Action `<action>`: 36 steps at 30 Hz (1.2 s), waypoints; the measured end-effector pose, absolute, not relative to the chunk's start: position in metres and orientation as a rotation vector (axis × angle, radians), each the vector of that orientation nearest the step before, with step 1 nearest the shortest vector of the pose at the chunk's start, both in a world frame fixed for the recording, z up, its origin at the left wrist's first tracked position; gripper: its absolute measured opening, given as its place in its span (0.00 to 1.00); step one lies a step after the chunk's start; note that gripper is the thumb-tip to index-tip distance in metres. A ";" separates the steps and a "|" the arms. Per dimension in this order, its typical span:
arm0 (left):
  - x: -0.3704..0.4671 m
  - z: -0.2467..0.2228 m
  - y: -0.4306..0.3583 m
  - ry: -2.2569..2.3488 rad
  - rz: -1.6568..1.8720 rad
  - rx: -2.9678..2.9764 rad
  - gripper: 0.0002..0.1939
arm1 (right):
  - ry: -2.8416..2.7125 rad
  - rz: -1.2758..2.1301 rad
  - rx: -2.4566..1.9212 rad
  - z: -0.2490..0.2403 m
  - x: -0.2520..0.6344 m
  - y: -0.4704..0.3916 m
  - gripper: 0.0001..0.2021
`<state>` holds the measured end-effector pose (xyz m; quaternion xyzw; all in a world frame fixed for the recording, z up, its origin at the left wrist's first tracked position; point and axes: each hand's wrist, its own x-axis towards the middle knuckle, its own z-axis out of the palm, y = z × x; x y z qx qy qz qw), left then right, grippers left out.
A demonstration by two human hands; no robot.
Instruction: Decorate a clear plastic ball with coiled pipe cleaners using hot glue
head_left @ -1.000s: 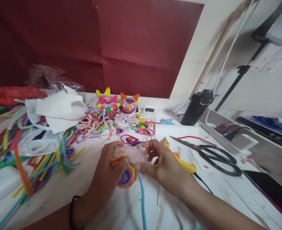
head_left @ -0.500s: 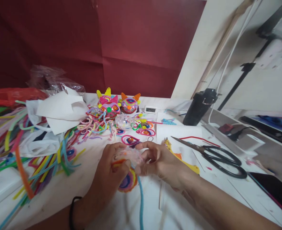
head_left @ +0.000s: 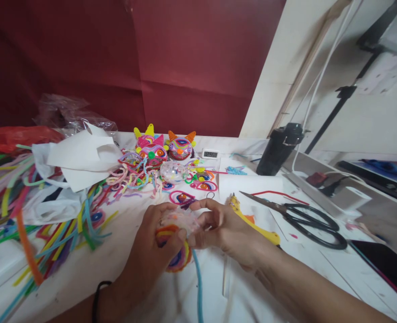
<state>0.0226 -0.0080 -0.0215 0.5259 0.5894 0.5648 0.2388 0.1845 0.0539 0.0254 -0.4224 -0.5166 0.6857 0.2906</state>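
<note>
A clear rounded piece (head_left: 178,218) with a band of coloured loops (head_left: 178,259) in orange, yellow, pink and blue is held between both hands near the middle of the view. My left hand (head_left: 154,242) is wrapped round its left side, thumb across the front. The fingertips of my right hand (head_left: 218,229) pinch at its right edge, where a light blue fuzzy stem (head_left: 198,282) hangs down toward the bottom of the view. What exactly the right fingertips grip is blurred, but the blue stem comes out beneath them.
Colourful stems (head_left: 60,237) spread over the left side beneath white paper (head_left: 84,157). Decorated animal-like heads (head_left: 181,147) stand at the back. Large black scissors (head_left: 311,224), a yellow glue gun (head_left: 259,229) and a black bottle (head_left: 279,150) lie or stand on the right.
The view has shifted slightly, so things on the table appear a little further left. Both hands keep their hold, and the coloured band is tilted slightly differently.
</note>
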 end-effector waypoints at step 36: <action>0.028 -0.019 -0.011 1.558 1.552 1.307 0.19 | -1.425 1.879 -1.007 0.033 0.188 0.050 0.34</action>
